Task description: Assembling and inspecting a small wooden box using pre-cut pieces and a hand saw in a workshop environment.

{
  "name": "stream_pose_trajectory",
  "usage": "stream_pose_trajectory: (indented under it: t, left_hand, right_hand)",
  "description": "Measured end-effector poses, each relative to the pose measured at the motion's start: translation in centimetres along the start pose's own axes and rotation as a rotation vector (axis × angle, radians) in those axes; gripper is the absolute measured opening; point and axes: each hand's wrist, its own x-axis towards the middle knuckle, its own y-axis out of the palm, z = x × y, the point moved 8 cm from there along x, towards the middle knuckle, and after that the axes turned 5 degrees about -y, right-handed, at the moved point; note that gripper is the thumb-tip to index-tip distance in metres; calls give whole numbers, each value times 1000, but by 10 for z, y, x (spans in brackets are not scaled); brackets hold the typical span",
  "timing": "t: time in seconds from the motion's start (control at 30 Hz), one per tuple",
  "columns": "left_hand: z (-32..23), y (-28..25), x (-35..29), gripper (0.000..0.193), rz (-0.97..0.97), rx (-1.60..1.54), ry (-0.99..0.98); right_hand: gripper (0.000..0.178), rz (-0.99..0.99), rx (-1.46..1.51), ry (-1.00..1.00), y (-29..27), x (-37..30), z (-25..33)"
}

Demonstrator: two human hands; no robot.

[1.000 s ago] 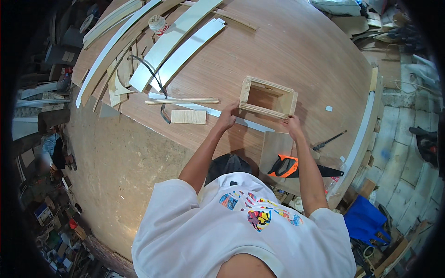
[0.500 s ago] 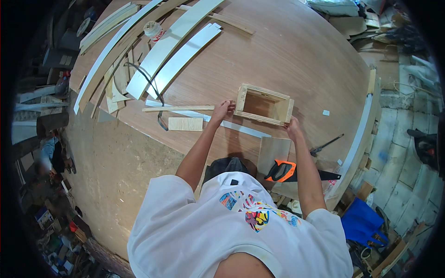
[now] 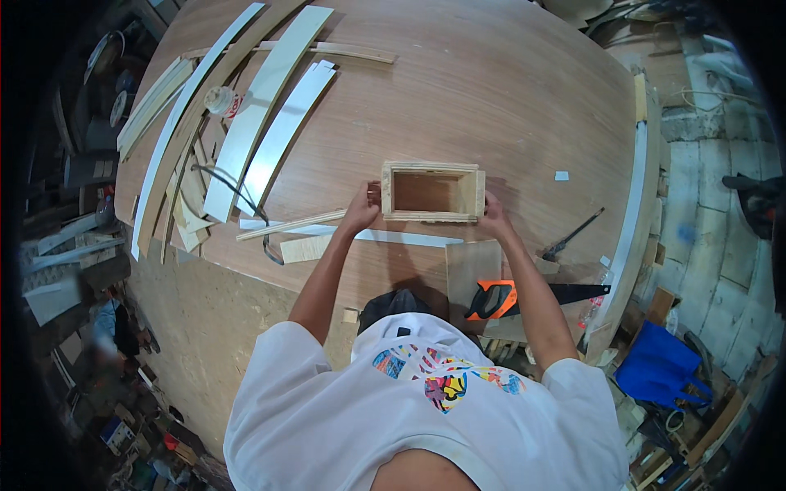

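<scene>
A small open-topped wooden box (image 3: 433,218) with rough plywood edges sits on the brown tabletop in front of me. Its long sides run left to right, and I look into its hollow inside. My left hand (image 3: 363,206) is at its left end, fingers curled against the wall. On the opposite end, my right hand (image 3: 494,217) grips near the near right corner, its fingers partly hidden by the box. A thin wooden strip (image 3: 286,226) and a short plywood piece (image 3: 304,249) lie just left of my left forearm.
An orange-and-black handsaw (image 3: 494,299) lies by my right forearm, over a flat board (image 3: 473,266). Beyond it is a dark slender tool (image 3: 573,235). Long white boards (image 3: 270,106), wooden strips and a plastic jar (image 3: 223,101) crowd the table's left. A blue bag (image 3: 661,364) is at lower right.
The box has turned counterclockwise, from slanted to nearly square with me. Both hands have stayed at its ends. The whole view has shifted and turned slightly.
</scene>
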Motion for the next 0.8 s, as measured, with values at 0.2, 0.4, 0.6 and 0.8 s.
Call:
stream_pose_trajectory:
  t: [0.2,0.4,0.6,0.8]
  left_hand:
    - [-46,19,8,76,263,146,96]
    - [-59,30,18,142,262,671,451]
    - [-30,9,14,140,324,771,393]
    - [-18,16,24,124,324,890,448]
  right_hand:
    - [45,8,237,189,-35,5,-72]
    - [67,52,107,-208,-39,30,-40]
    - [118,447,-741,-267,-5,20,18]
    - [141,446,-689,-321,1,20,3]
